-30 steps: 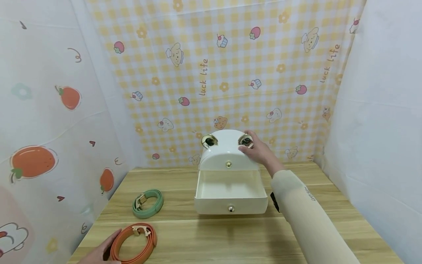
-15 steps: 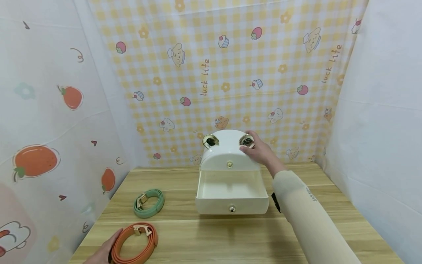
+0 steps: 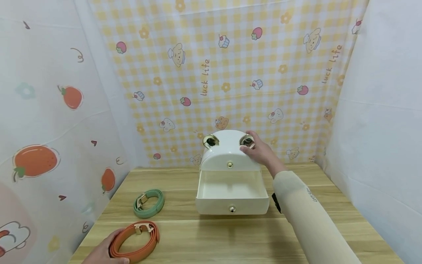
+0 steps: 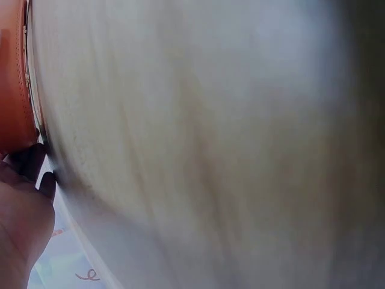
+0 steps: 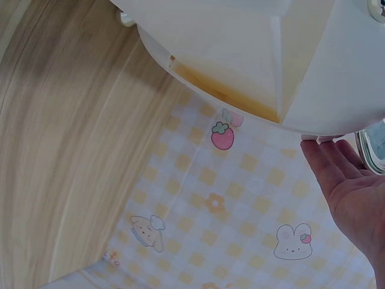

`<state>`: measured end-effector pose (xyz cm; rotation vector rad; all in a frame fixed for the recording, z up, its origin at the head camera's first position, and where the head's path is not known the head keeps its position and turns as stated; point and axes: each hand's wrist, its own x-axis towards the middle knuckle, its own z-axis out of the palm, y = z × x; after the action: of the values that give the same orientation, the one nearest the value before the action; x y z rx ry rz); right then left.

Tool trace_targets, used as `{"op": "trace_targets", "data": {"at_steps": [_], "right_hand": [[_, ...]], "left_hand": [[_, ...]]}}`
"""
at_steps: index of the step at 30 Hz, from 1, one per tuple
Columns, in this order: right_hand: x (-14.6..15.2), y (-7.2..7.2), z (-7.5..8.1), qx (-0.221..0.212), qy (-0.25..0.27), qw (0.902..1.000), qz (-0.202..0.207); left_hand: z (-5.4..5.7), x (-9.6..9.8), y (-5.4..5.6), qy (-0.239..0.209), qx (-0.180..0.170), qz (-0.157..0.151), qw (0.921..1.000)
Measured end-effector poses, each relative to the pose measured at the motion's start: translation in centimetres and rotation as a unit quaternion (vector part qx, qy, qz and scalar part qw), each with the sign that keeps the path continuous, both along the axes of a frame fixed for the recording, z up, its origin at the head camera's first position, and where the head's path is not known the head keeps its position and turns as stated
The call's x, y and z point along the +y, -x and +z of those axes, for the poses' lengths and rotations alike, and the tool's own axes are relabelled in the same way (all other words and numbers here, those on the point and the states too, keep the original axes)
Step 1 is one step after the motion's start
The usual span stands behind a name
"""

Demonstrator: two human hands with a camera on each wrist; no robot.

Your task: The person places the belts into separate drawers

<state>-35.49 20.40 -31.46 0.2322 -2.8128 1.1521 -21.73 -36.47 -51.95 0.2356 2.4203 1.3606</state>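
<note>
A coiled orange belt [image 3: 151, 244] with a gold buckle is at the lower left of the head view. My left hand [image 3: 104, 251] grips its left side, thumb in front; the fingers behind are partly hidden. In the left wrist view, the orange belt [image 4: 13, 84] sits at the left edge above the hand [image 4: 24, 217]. A white storage box [image 3: 227, 146] with two gold-rimmed round eyes stands in the middle. Around its right eye, my right hand [image 3: 262, 151] holds on, thumb forward and fingers behind. The box's lower drawer [image 3: 214, 206] is pulled out, with nothing visible inside.
A coiled green belt [image 3: 155, 209] lies on the wooden table [image 3: 184, 238], behind the orange one. A checked cloth [image 3: 230, 66] hangs behind the storage box. Patterned cloth [image 3: 49, 121] hangs at the left and a white cloth [image 3: 379, 128] at the right.
My left thumb has come round to the front of the orange belt, and the belt has shifted and tilted slightly. The right hand and storage box stay put; the head view shifted slightly.
</note>
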Motion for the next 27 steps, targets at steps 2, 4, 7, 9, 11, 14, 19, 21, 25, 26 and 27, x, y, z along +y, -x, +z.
{"op": "trace_targets", "data": {"at_steps": [2,4,7,9,11,14,19,21,25,26,27], "right_hand": [[0.0,0.0,0.0,0.004,-0.003,1.0000,0.002],[-0.1,-0.1,0.0,0.006,-0.004,1.0000,0.001],[0.0,-0.2,0.1,0.006,-0.004,1.0000,0.002],[0.1,-0.2,0.1,0.003,-0.001,1.0000,0.002],[0.1,-0.2,0.0,0.001,0.000,1.0000,0.004],[0.1,-0.2,0.0,0.004,0.002,1.0000,0.006],[-0.1,-0.1,-0.1,0.007,0.006,0.9999,0.009],[-0.1,-0.1,-0.1,0.007,0.006,0.9999,0.009],[-0.1,-0.2,0.0,0.008,0.005,0.9999,0.008],[-0.1,-0.2,0.1,0.008,0.005,0.9999,0.008],[-0.1,-0.2,0.1,0.008,0.005,0.9999,0.008]], "left_hand": [[0.3,0.1,-0.2,0.016,-0.008,0.019,0.9996],[0.6,0.3,-0.4,0.046,-0.001,0.038,0.9982],[1.0,0.6,-0.5,0.097,0.026,0.061,0.9931],[1.3,0.9,-0.6,0.125,0.046,0.070,0.9886],[1.6,1.1,-0.6,0.144,0.066,0.071,0.9848],[1.9,1.3,-0.8,0.154,0.089,0.070,0.9816],[2.3,1.2,-1.1,0.161,0.106,0.074,0.9784],[2.5,1.2,-1.2,0.155,0.107,0.079,0.9789],[3.3,1.3,-1.2,0.145,0.095,0.098,0.9799],[3.6,1.4,-1.1,0.143,0.093,0.102,0.9800],[3.9,1.5,-1.1,0.143,0.092,0.107,0.9796]]}}
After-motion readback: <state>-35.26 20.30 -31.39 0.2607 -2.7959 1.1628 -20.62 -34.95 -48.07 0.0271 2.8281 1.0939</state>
